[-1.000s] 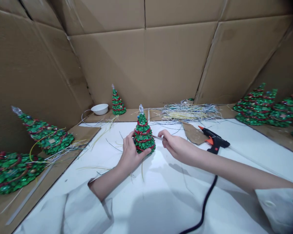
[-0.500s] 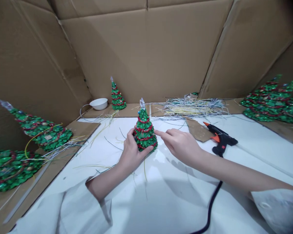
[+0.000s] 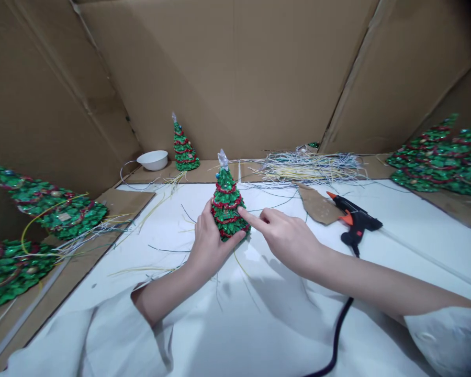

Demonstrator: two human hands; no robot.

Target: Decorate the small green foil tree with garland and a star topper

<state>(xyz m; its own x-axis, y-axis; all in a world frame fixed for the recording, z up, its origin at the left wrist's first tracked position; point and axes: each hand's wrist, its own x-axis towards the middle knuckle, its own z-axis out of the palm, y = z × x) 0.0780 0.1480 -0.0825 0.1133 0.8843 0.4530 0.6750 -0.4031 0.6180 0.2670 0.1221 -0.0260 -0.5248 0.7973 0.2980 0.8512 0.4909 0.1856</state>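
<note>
At the left, loose wires (image 3: 137, 269) lie by the forearm; they would best be nudged aside so none catches. The left hand (image 3: 206, 243) is part open, curved round the lower left of the decorated tree (image 3: 224, 201), thumb across its near side. The tree stands upright mid-tabletop (image 3: 235, 340). That low grip looks sound: it should brace the base without crushing the foliage. The right hand (image 3: 288, 238) has its index finger straight against the tree's right side, the others loosely curled; whether they pinch anything, I cannot tell. Light, square pressure would suit, met by the left palm. Farther right, the glue gun (image 3: 357, 219) lies with its orange nozzle pointing far-left, so the forearm wants clearance from it.
</note>
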